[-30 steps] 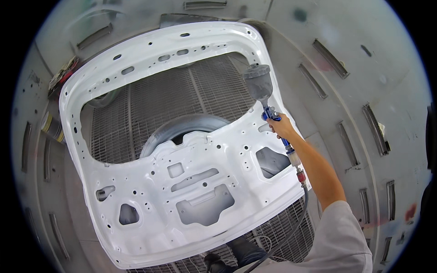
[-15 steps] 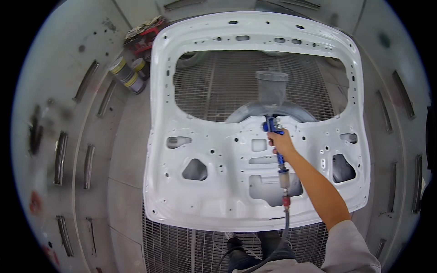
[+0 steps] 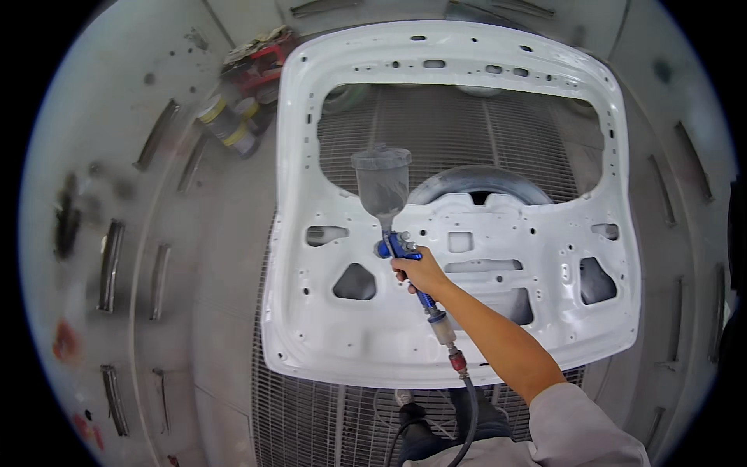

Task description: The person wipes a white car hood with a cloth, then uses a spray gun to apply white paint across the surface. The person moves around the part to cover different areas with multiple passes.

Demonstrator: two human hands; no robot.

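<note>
R hand (image 3: pixel 420 271) has its fingers wrapped round the handle of a blue spray gun (image 3: pixel 402 245), gripping it. Gun's in front of the lower L half of a white car panel (image 3: pixel 327 331), near a tri-shaped cut-out; can't tell the exact gap btwn gun & surface. Grey cup (image 3: pixel 383 183) sits atop the gun, lid up, tilted slightly, its upper part seen against the panel's window opening. Below the handle: translucent filter (image 3: pixel 443 330), then red coupling (image 3: pixel 457 360), then dark-grey hose (image 3: pixel 472 412) curving down to bottom edge. R forearm's bare, comes in from lower R, w/ a pale grey sleeve (image 3: pixel 576 424) near the elbow. L hand's out of view, so can't tell what its fingers do.

Panel has the big opening up top, smaller cut-outs & holes below. Thru the opening: part of a round grey tyre-like thing (image 3: pixel 494 179). Grated floor (image 3: pixel 299 412) shows under the panel, w/ dark trouser legs (image 3: pixel 486 420) & a light shoe (image 3: pixel 403 397). Upper L: yellow-banded cans (image 3: pixel 222 124) near a red item (image 3: pixel 263 68) w/ stuff piled on it. Pale wall (image 3: pixel 85 148) has dark & reddish smudges.
</note>
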